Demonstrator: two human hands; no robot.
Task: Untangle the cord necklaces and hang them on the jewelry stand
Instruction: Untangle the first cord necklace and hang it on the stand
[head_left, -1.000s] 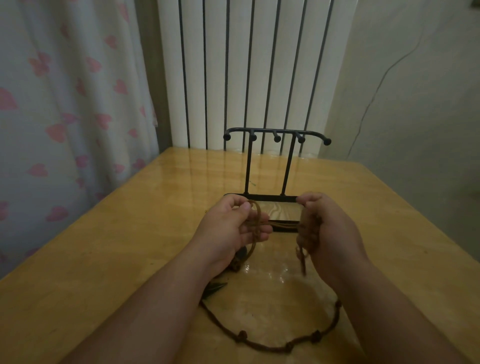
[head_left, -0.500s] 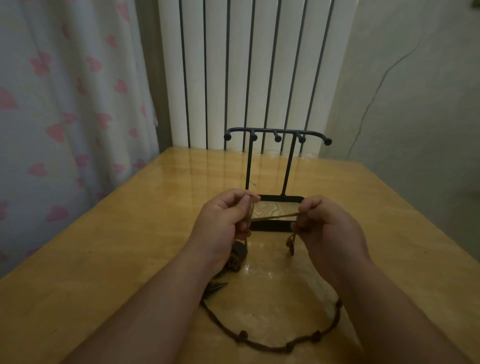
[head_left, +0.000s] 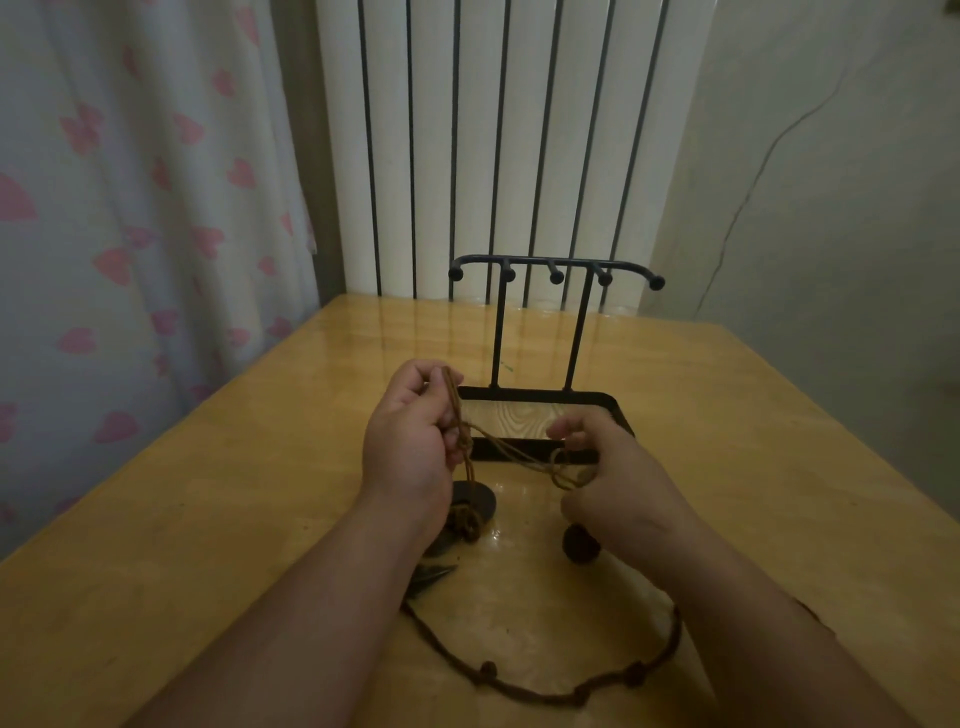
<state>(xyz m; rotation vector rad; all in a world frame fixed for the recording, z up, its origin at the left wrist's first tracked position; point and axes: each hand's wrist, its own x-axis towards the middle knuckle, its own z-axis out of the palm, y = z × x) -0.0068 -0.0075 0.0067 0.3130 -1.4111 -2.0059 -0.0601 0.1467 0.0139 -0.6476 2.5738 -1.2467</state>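
Observation:
A thin brown cord necklace (head_left: 511, 451) stretches between my two hands just in front of the black jewelry stand (head_left: 555, 270). My left hand (head_left: 410, 441) grips one end of the cord, which runs up over its fingers. My right hand (head_left: 613, 475) pinches a small tangle of loops at the other end. Dark pendants (head_left: 470, 512) hang and rest on the table below my left hand, and a round dark pendant (head_left: 581, 543) lies under my right. A darker knotted cord necklace (head_left: 545, 693) curves on the table between my forearms. The stand's hooks are bare.
The stand's tray base (head_left: 535, 418) sits mid-table on the wooden table (head_left: 208, 519). A heart-print curtain (head_left: 130, 208) hangs at the left, a white ribbed radiator (head_left: 493, 130) behind, and a wall with a thin cable (head_left: 753, 182) at the right.
My hands have drawn farther apart and the cord between them now runs slanted, lower on the right. My right hand dropped and now works a loop tangle; a round pendant shows beneath it.

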